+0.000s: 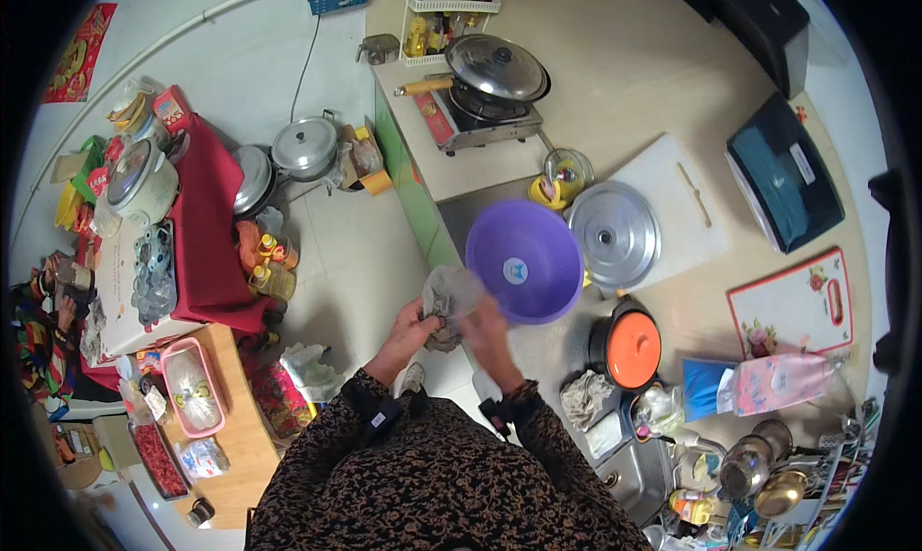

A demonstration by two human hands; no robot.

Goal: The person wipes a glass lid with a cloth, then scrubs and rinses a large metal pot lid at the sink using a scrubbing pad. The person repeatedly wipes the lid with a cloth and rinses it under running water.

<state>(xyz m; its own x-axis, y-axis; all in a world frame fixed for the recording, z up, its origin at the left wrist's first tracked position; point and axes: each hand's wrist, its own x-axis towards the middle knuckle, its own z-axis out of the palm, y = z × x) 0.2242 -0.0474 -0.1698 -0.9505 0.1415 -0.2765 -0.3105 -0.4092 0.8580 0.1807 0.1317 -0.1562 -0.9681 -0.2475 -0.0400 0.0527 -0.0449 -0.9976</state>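
A crumpled grey cloth (441, 307) hangs between my hands, in front of the counter's edge. My left hand (409, 335) grips its lower left part, thumb on top. My right hand (487, 327) is blurred at the cloth's right side, beside something pale and translucent; whether its fingers are closed on anything is unclear. Just beyond my right hand, a purple plastic basin (526, 261) stands on the counter, with a round sticker inside. An aluminium lid (614, 235) lies to the right of the basin, partly over a white cutting board (673, 191).
A lidded wok (498, 68) sits on a portable gas stove (475, 122) at the back. An orange-lidded pot (634, 348), a second cloth (587, 400) and a sink (634, 479) are to the right. Another person (43, 349) is at the far left.
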